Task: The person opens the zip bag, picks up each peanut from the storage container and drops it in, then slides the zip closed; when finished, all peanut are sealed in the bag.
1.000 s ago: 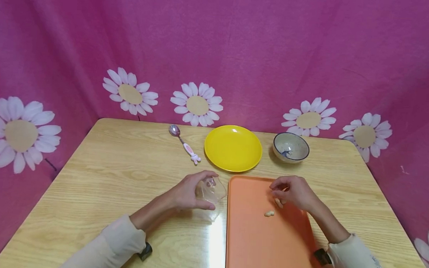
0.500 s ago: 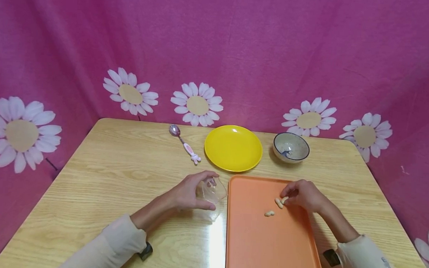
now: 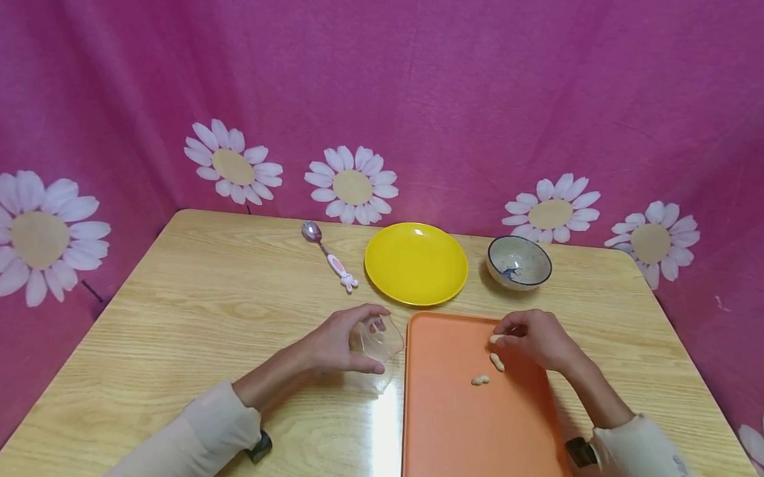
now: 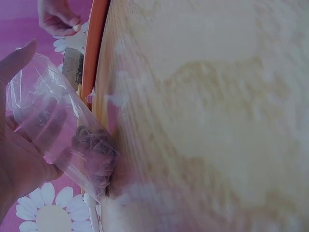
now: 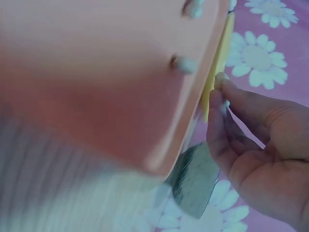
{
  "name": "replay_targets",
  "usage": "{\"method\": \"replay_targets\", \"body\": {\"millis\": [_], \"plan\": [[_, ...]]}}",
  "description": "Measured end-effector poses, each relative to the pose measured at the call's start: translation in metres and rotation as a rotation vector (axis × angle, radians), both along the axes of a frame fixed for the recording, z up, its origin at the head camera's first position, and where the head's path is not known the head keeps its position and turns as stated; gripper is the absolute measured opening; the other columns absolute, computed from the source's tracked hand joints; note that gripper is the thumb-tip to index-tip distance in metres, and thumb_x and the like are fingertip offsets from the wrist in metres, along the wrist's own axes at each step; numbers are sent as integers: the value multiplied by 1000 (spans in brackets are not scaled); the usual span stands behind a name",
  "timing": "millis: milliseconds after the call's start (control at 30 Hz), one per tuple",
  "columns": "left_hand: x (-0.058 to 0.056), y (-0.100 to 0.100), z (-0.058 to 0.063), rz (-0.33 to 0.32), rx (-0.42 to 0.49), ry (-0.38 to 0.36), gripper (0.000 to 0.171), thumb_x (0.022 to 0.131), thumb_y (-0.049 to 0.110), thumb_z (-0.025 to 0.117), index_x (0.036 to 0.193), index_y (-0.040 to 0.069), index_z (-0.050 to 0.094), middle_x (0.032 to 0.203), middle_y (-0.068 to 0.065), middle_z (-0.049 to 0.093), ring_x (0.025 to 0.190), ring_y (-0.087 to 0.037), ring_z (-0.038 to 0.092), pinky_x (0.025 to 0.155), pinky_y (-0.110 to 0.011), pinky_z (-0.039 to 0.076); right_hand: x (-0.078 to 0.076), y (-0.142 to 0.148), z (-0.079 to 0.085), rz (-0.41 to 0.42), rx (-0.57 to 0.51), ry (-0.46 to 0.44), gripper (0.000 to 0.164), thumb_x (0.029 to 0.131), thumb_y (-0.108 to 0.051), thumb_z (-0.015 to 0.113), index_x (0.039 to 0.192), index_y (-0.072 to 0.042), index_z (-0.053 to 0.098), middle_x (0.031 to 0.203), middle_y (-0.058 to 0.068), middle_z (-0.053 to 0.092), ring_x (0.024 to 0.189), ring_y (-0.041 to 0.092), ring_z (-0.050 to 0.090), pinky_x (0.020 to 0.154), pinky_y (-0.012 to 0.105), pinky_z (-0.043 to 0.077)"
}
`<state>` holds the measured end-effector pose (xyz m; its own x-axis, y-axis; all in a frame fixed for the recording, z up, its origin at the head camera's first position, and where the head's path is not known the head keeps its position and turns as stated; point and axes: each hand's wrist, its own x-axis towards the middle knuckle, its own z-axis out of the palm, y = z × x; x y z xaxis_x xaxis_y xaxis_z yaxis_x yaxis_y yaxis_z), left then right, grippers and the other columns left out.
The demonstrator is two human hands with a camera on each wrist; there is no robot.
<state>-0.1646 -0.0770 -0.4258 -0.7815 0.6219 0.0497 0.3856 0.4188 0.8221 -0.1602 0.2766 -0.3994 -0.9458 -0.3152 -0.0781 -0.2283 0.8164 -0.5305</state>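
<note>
My left hand (image 3: 339, 341) grips a clear, see-through cup (image 3: 380, 340) with a wavy rim, thumb on the near side and fingers on the far side. In the left wrist view the cup (image 4: 65, 113) narrows toward a base that looks dark and crinkled. Over the far right part of an orange tray (image 3: 470, 438), my right hand (image 3: 538, 339) pinches a peanut (image 3: 495, 338) between thumb and fingers. Two more peanuts lie on the tray just below that hand: one peanut (image 3: 497, 362) close by, another peanut (image 3: 480, 380) a little nearer to me.
Behind the tray stands a yellow plate (image 3: 415, 264). A spoon (image 3: 337, 265) with a rabbit-shaped handle lies left of it, and a bowl (image 3: 520, 263) with a dark rim stands right. The wooden table (image 3: 216, 296) meets a pink flowered cloth (image 3: 424, 113) at the back.
The right hand moved right and down to the tray, took a peanut from beside another, and has raised it slightly, toward the left. The left hand and cup stayed in place.
</note>
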Motion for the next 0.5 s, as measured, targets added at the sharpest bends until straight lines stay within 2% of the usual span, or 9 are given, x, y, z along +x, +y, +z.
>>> {"method": "replay_targets", "body": {"millis": [267,500], "plan": [[0,-1,1,-6,7,-10,80,68,30,85,135,11,46,117,-6,63,115,-20,54,104,-46,38,-3,-38,7,-29,-163,30,8,81,-9,73,88,-6,71,81,4,69,73,12,60,66,19,51],[-1,-2,1,-6,8,-7,80,68,30,85,135,11,46,117,-6,64,115,-20,54,104,-45,39,-1,-73,10,2,-322,18,11,81,-10,73,92,-8,71,85,5,70,77,14,64,72,21,55]]}}
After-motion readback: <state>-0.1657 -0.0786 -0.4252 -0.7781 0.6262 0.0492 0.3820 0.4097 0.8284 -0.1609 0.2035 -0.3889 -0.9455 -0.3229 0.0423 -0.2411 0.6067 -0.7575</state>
